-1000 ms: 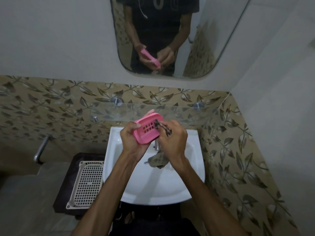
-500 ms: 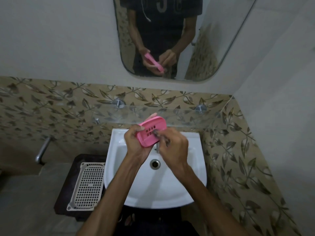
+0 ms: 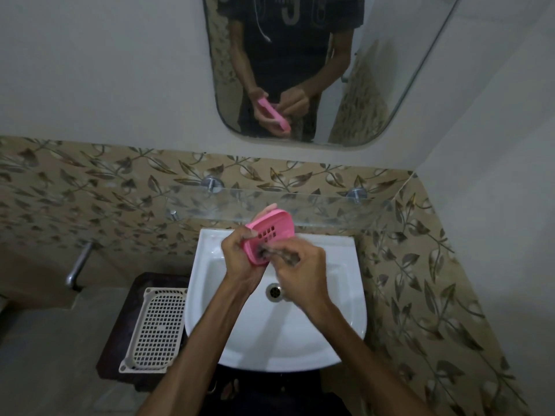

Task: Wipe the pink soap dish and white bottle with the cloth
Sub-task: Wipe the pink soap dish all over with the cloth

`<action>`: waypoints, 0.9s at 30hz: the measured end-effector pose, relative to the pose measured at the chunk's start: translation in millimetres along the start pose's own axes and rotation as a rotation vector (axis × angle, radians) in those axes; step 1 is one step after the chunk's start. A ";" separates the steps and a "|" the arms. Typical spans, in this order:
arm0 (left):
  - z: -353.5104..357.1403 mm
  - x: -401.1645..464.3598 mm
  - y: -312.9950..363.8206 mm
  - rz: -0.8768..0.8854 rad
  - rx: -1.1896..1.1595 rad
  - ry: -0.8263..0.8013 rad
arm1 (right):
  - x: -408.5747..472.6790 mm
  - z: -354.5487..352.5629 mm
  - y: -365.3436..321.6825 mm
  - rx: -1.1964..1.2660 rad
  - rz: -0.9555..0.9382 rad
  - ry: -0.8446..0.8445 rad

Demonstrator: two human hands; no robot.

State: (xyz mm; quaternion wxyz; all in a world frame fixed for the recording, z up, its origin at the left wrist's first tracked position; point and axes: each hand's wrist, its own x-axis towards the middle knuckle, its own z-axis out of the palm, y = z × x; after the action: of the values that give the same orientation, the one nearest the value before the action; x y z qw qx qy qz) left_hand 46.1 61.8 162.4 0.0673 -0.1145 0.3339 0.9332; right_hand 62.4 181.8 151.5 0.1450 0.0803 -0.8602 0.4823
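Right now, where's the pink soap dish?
Head view, centre: the pink soap dish is gripped in the left hand above the white sink, just below the glass shelf.

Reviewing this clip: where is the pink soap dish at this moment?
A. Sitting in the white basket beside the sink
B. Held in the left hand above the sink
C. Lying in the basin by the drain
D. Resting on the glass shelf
B: the left hand grips the pink soap dish in the air over the sink, while the right hand presses a dark cloth against it.
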 end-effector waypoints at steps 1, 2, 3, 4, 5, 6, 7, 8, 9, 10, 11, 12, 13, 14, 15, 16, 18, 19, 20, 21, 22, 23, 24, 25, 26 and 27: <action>0.5 0.3 -1.2 0.000 -0.009 0.000 | -2.6 1.3 -3.0 0.011 -0.022 -0.018; 1.1 1.2 -2.3 0.004 -0.021 -0.002 | -2.6 1.7 -2.3 -0.003 -0.033 0.005; 2.0 1.8 -3.1 0.012 -0.026 -0.009 | -1.2 1.5 1.7 -0.009 -0.016 0.052; 2.8 1.8 -4.3 0.021 -0.028 -0.017 | -0.1 0.3 3.6 -0.003 0.021 0.086; 2.4 1.9 -5.5 0.029 -0.033 -0.017 | 0.6 -0.7 3.4 0.013 0.038 0.072; 1.0 1.8 -5.8 0.032 -0.043 -0.013 | 0.3 -0.8 2.3 0.023 0.016 0.029; 0.4 1.7 -5.8 0.033 -0.053 -0.009 | -0.5 -0.1 1.1 0.018 -0.023 -0.001; 1.1 2.4 -5.6 0.033 -0.057 -0.014 | -0.2 0.7 0.3 -0.001 -0.043 0.005; 2.5 3.5 -5.1 0.034 -0.050 -0.025 | 1.5 1.6 1.4 -0.016 -0.027 0.050; 3.4 4.3 -5.1 0.040 -0.040 -0.040 | 2.7 2.4 2.2 -0.016 0.009 0.102; 3.8 5.2 -5.6 0.049 -0.038 -0.051 | 3.6 3.2 2.5 -0.010 0.023 0.113; 2.7 5.0 -5.7 0.055 -0.045 -0.050 | 2.8 4.0 1.6 -0.006 0.004 0.072; 0.9 4.3 -5.2 0.055 -0.057 -0.043 | 0.5 4.8 0.0 -0.007 -0.036 0.014; -0.1 4.3 -5.1 0.052 -0.066 -0.036 | -0.4 5.2 -1.1 -0.008 -0.061 -0.025; -0.7 4.5 -5.5 0.048 -0.070 -0.033 | 1.7 5.3 0.3 -0.002 -0.041 -0.020; -0.9 4.9 -6.6 0.046 -0.071 -0.034 | 4.9 5.1 3.1 0.017 0.022 0.024; -0.3 5.8 -9.3 0.056 -0.089 -0.034 | 7.3 3.2 6.9 0.065 0.124 0.080; -0.5 5.9 -9.0 0.061 -0.114 -0.025 | 5.4 4.4 6.7 0.080 0.117 0.061; -1.3 6.9 -7.6 0.066 -0.137 -0.013 | 1.4 6.7 4.9 0.093 0.095 0.033; -2.8 8.2 -6.1 0.072 -0.143 -0.005 | -1.5 8.9 3.6 0.117 0.099 0.025; -4.6 9.5 -5.0 0.072 -0.139 -0.006 | -2.3 9.5 3.8 0.159 0.155 0.048; -6.1 9.7 -5.0 0.070 -0.131 -0.011 | 0.3 8.1 5.8 0.215 0.255 0.082; -6.5 8.9 -5.1 0.065 -0.121 -0.015 | 5.1 5.9 8.2 0.285 0.368 0.095; -6.3 7.7 -5.4 0.058 -0.109 -0.017 | 10.1 3.0 10.9 0.349 0.465 0.083; -6.5 6.4 -6.2 0.050 -0.098 -0.017 | 13.3 1.3 13.2 0.391 0.524 0.045; -8.7 5.6 -7.0 0.045 -0.084 -0.017 | 14.5 1.0 13.3 0.430 0.560 -0.005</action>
State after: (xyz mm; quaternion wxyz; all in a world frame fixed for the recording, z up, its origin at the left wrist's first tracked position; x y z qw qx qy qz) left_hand 43.6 61.9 150.2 0.0445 -0.1017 0.2964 0.9486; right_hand 44.9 187.9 145.1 -0.0151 -0.1290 -0.7280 0.6732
